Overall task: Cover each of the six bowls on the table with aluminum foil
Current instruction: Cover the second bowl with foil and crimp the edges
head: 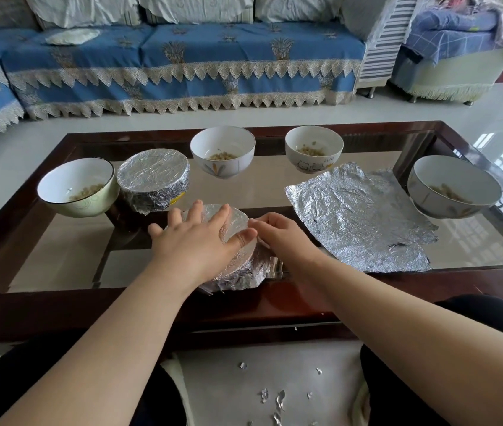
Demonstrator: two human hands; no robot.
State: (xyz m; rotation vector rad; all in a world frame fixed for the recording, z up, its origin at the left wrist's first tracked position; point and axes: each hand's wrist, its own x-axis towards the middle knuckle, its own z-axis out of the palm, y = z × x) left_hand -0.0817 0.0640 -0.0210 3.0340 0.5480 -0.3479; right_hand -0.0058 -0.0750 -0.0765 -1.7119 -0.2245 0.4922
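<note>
A foil-wrapped bowl [237, 272] stands near the table's front edge. My left hand [194, 238] lies flat on its top with fingers spread. My right hand [277, 233] has curled fingers at the bowl's right side, pressing the foil against the wall. A second bowl wrapped in foil [153, 181] stands behind to the left. Uncovered bowls holding some food stand at the far left [78, 187], back centre [222, 149], back right [314, 147] and far right [454, 186]. A loose crinkled foil sheet [360, 216] lies flat to the right.
The glass-topped table has a dark wooden frame [59, 309]. Small foil scraps [277, 401] litter the floor between my knees. A blue-covered sofa [182, 63] runs behind the table, with an armchair [453, 56] at the back right.
</note>
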